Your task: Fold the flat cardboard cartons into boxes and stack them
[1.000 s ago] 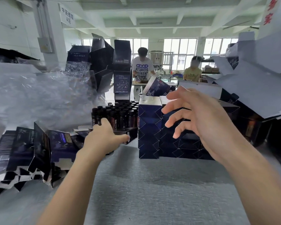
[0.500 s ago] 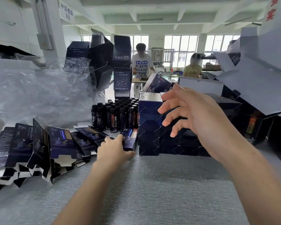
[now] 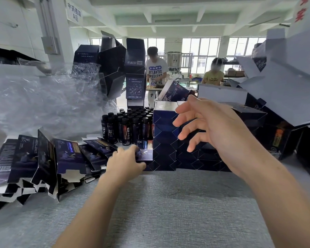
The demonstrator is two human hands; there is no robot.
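Note:
Dark blue flat cartons [image 3: 68, 156] lie fanned out along the left of the grey table [image 3: 168, 208]. My left hand [image 3: 125, 163] rests on the end of that row, its fingers closed over the edge of one flat carton [image 3: 144, 152]. Folded blue boxes [image 3: 166, 136] stand stacked in the middle, just right of that carton. My right hand [image 3: 217, 133] hovers in front of the stack with fingers spread and nothing in it.
A cluster of dark bottles [image 3: 129, 126] stands behind the flat cartons. Crumpled clear plastic wrap [image 3: 43, 104] fills the left. Opened boxes [image 3: 276, 86] pile up on the right, and tall dark boxes [image 3: 134, 68] rise behind. Two persons work at a far table.
My left hand has moved forward and right from the cartons' middle to the carton beside the folded stack and closed on it. My right hand has stayed hovering, nearly unchanged.

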